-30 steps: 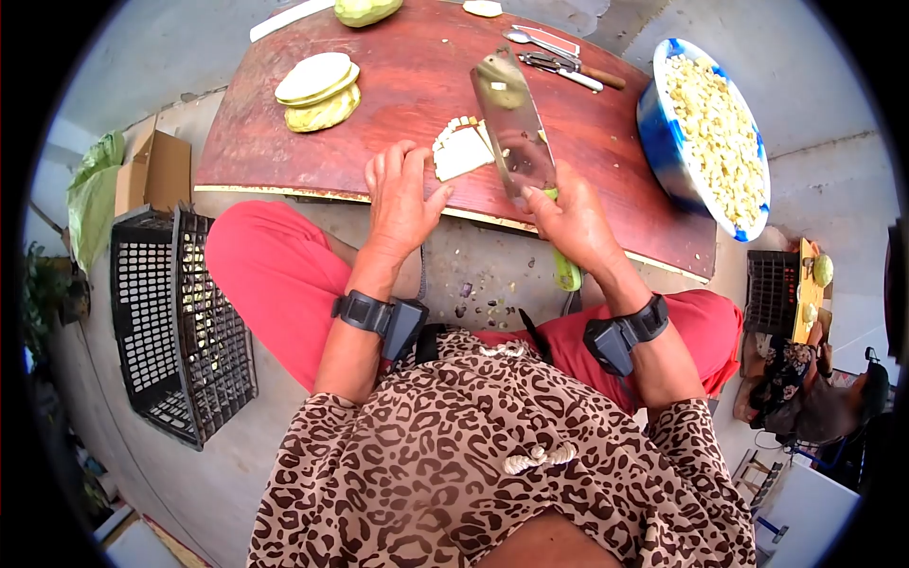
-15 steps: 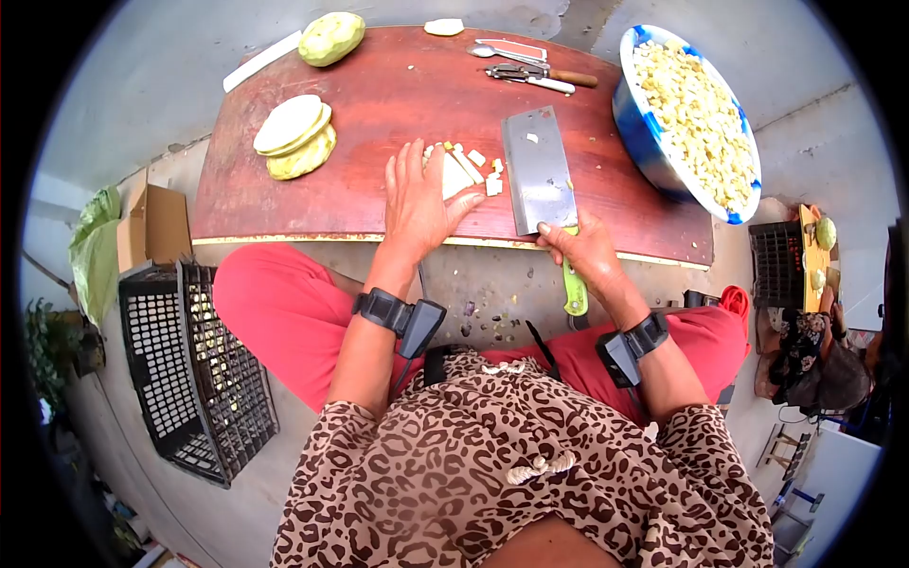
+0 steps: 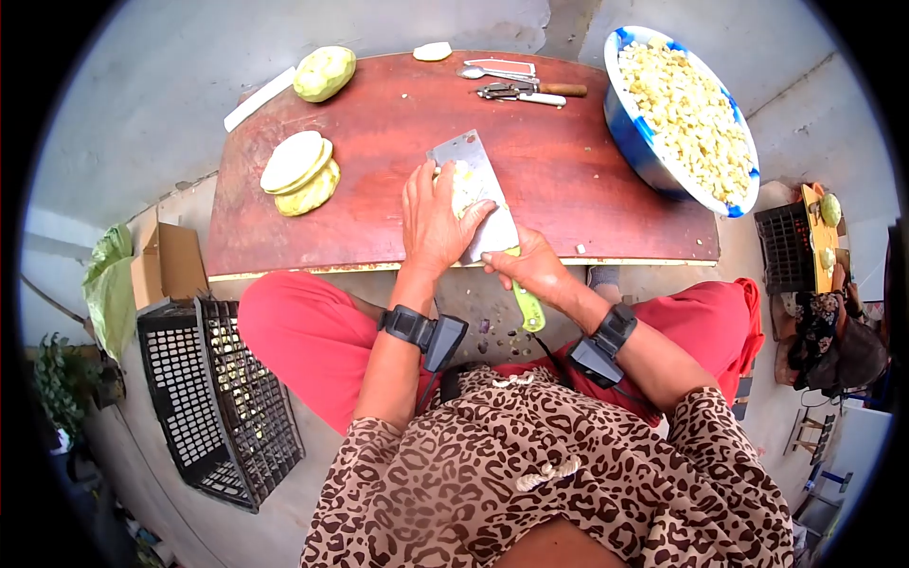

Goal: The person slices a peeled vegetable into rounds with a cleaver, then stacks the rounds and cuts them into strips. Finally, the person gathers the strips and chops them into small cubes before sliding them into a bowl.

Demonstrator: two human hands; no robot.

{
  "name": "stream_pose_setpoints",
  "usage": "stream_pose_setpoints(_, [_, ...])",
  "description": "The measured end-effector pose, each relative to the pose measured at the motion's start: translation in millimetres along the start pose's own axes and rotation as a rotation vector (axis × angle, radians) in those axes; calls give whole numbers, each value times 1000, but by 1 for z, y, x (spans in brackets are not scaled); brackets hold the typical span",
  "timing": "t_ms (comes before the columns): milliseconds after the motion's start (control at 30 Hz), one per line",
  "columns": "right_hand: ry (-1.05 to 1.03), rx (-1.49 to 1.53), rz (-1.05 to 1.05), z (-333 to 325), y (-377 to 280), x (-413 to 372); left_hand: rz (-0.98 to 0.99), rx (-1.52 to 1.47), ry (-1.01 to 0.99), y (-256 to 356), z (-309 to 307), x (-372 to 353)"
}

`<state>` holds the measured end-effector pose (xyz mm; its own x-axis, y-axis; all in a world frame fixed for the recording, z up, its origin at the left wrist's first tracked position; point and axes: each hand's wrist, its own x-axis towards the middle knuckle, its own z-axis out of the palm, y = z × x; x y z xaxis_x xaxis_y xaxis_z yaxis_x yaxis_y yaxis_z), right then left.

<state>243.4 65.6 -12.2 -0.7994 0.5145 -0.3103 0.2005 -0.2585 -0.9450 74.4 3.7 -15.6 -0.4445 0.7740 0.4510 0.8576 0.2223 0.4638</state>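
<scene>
My right hand (image 3: 536,265) is closed round the green handle of a cleaver (image 3: 497,232), whose broad blade lies flat, low over the red table (image 3: 379,114). Pale diced pieces (image 3: 465,189) are heaped on the blade. My left hand (image 3: 436,222) rests against the left side of this heap, fingers curved over it and thumb apart on the near side. Part of the heap is hidden under those fingers. Left of my hands, pale round slices (image 3: 295,163) lie stacked on the table.
A blue and white basin (image 3: 630,142) full of diced pieces stands at the right. Farther back are a peeled green vegetable (image 3: 324,74), a pale chunk (image 3: 432,51), a spoon and peelers (image 3: 521,93). A black crate (image 3: 227,398) stands on the floor at left.
The cleaver has moved left and slid beneath the diced pieces, which now sit on its blade. My left hand has come over it. The whole view has shifted slightly.
</scene>
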Motion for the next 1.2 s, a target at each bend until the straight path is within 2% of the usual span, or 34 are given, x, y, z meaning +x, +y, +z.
stream_pose_setpoints(500, [4,43,-33,36,-6,14,-194,-226,241,6,12,6])
stream_pose_setpoints(733, [-17,70,-2,33,-22,5,-295,-422,265,-1,17,8])
stream_pose_setpoints(767, [-23,69,7,32,-23,5,-340,-498,273,-5,19,8])
stream_pose_setpoints(900, [-11,103,20,30,-21,4,-596,-1190,286,-6,14,10])
stream_pose_setpoints(1000, [-21,157,27,31,-20,4,-606,-1408,337,17,-11,13])
stream_pose_setpoints(1033, [-31,190,29,30,-18,5,-620,-1396,318,19,-13,13])
stream_pose_setpoints(1167, [-62,216,54,29,-22,5,-377,-857,168,-6,12,9])
stream_pose_setpoints(1200, [-62,218,55,29,-22,5,-407,-932,167,-6,11,9])
